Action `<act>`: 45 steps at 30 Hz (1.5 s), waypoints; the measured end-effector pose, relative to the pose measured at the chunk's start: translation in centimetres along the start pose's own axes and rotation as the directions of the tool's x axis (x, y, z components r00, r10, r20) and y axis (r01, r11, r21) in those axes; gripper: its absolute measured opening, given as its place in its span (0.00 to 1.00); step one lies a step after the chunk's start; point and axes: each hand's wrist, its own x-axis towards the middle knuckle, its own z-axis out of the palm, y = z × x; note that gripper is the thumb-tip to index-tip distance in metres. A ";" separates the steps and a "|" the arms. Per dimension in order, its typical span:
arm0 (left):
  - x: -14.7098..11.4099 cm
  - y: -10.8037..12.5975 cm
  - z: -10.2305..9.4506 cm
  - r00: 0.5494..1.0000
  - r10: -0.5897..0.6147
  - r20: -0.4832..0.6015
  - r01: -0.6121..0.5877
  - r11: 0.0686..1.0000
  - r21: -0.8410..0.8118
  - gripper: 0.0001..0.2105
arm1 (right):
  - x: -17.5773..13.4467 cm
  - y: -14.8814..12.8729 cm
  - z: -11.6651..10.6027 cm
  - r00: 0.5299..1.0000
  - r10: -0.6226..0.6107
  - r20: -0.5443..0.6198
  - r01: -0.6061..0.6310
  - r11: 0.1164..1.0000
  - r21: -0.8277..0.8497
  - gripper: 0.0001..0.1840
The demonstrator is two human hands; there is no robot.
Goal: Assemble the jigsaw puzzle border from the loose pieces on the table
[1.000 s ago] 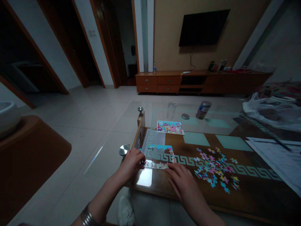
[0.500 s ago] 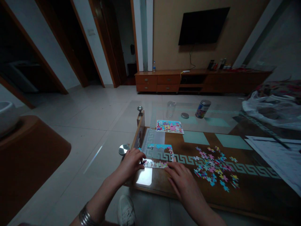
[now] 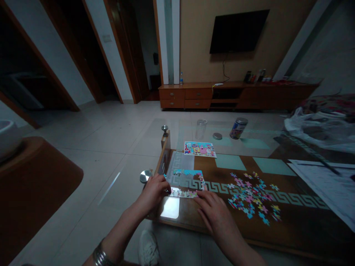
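Note:
On the glass-topped table a partly joined jigsaw frame (image 3: 188, 172) shows its top, right and bottom edges. My left hand (image 3: 156, 189) is at the left end of the bottom row (image 3: 181, 194), fingers curled and pinched on a small puzzle piece, mostly hidden by the fingertips. My right hand (image 3: 212, 205) lies with fingers stretched out, its fingertips touching the row's right end. To the right is a scattered heap of loose puzzle pieces (image 3: 251, 197). Behind the frame lies a colourful cartoon picture card (image 3: 200, 149).
A clear jar (image 3: 201, 129), a round metal lid (image 3: 217, 136) and a printed tin (image 3: 238, 128) stand towards the back. Papers (image 3: 321, 181) and a plastic bag (image 3: 313, 127) are at the right. Metal knobs (image 3: 145, 176) mark the left table end.
My left fingers have drawn in a little tighter at the left end of the bottom row. My right hand stays nearly still.

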 end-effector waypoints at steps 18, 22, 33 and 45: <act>-0.6 -0.7 -2.5 0.948 -0.247 -0.198 0.256 0.967 0.019 0.07 | -0.1 -0.2 -0.3 0.999 0.034 0.009 -0.034 0.999 0.026 0.19; -0.6 -0.6 -2.4 0.941 -0.261 -0.215 0.270 0.963 0.010 0.06 | -0.1 -0.4 -0.5 0.998 0.048 0.028 -0.049 0.998 0.042 0.20; -0.6 -0.3 -2.8 0.945 -0.262 -0.196 0.266 0.964 -0.007 0.05 | -0.1 -0.5 -0.8 1.000 0.022 0.008 -0.022 0.998 0.061 0.21; -0.7 -0.8 -1.9 0.943 -0.271 -0.195 0.281 0.959 0.023 0.09 | 0.3 -0.7 0.2 1.000 0.008 -0.013 -0.007 0.998 0.065 0.19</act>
